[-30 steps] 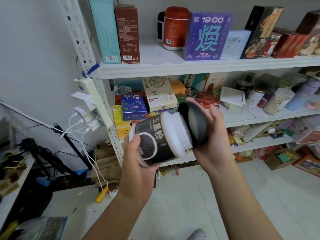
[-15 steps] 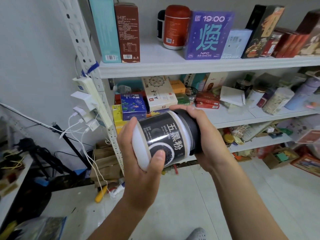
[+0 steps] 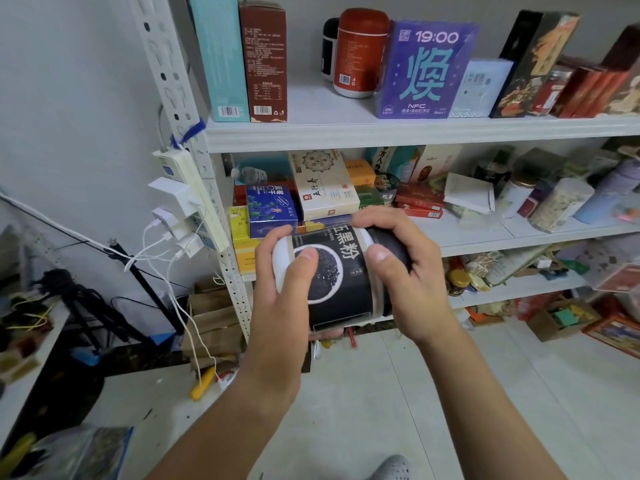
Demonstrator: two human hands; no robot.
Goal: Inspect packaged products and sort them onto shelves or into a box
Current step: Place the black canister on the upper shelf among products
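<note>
Right now both hands grasp one jar (image 3: 334,275), held on its side in the air in front of the white shelf unit (image 3: 381,133), about level with its second shelf. The left hand (image 3: 280,306) wraps the pale bottom end, its thumb lying across the black label's bowl picture. The right hand (image 3: 412,282) curls round the dark lid end, thumb at the label's edge. Large Chinese characters on the label face the camera. Behind the jar, stacked boxes lie on the second shelf, with a blue box (image 3: 272,211) just beyond the left fingers. On the top shelf stand a purple box (image 3: 426,67) and a red canister (image 3: 360,53). A power strip (image 3: 180,168) with chargers hangs on the left upright.
</note>
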